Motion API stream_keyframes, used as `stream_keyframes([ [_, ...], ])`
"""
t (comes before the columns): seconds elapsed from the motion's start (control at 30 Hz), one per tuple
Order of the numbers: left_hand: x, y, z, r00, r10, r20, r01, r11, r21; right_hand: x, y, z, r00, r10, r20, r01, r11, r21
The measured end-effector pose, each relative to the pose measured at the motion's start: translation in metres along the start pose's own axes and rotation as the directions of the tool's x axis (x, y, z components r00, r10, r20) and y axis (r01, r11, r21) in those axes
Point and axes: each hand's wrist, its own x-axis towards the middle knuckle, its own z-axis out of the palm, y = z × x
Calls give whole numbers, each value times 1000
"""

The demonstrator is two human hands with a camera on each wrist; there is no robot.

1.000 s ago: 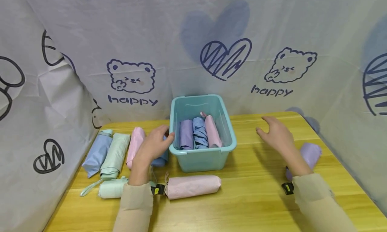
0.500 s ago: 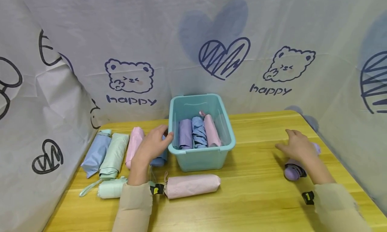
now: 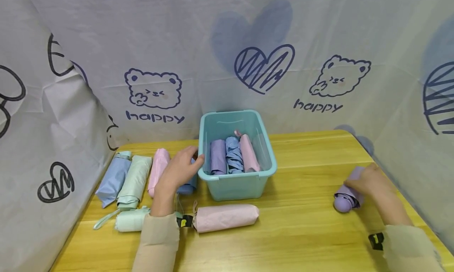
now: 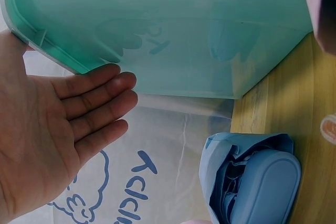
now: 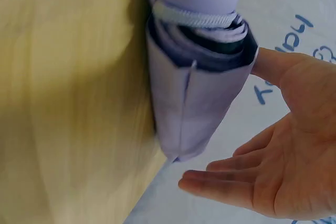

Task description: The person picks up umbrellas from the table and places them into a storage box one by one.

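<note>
My left hand (image 3: pixel 181 166) rests at the left side of a teal plastic bin (image 3: pixel 235 188). In the left wrist view its fingers are extended against the bin's outer wall, and the thumb reaches the rim, its tip hidden. Folded umbrellas lie inside the bin: one purple (image 3: pixel 218 157), one blue (image 3: pixel 234 155), one pink (image 3: pixel 249 153). At the table's right, my right hand (image 3: pixel 370 182) is at another purple folded umbrella (image 3: pixel 349 193) with a round handle. In the right wrist view the thumb touches or passes behind this umbrella (image 5: pixel 199 98), while the fingers stretch out straight, apart from it.
Left of the bin lie more folded umbrellas: blue (image 3: pixel 114 179), pale green (image 3: pixel 135 181), pink (image 3: pixel 159 167), dark blue (image 3: pixel 188 187) partly behind my hand, and mint (image 3: pixel 131 220). A pale pink umbrella (image 3: pixel 227 218) lies in front of the bin. Printed cloth (image 3: pixel 213 67) hangs behind the wooden table (image 3: pixel 294 232).
My right hand has moved right and toward me, coming down to the purple umbrella at the right, which has turned slightly. My left hand stays at the bin.
</note>
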Motion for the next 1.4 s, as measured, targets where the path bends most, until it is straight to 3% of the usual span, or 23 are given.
stream_keyframes([
  [0.2,0,0,-1,1000,-3,-4,3,1000,5,-2,11,-2,999,-8,36,8,1000,-15],
  [0.4,0,-1,-1,1000,-6,-5,6,1000,5,-2,8,-1,998,-21,67,23,999,-25],
  [0.63,0,-3,1,1000,9,-9,-9,1000,2,-2,0,6,997,4,82,-9,998,63],
  [0.93,0,-2,1,1000,6,-7,-6,1000,-4,4,5,11,999,-43,-1,43,999,16],
  [1.4,1,-2,1,1000,0,-1,0,1000,3,4,-1,15,994,-87,-69,90,995,47],
])
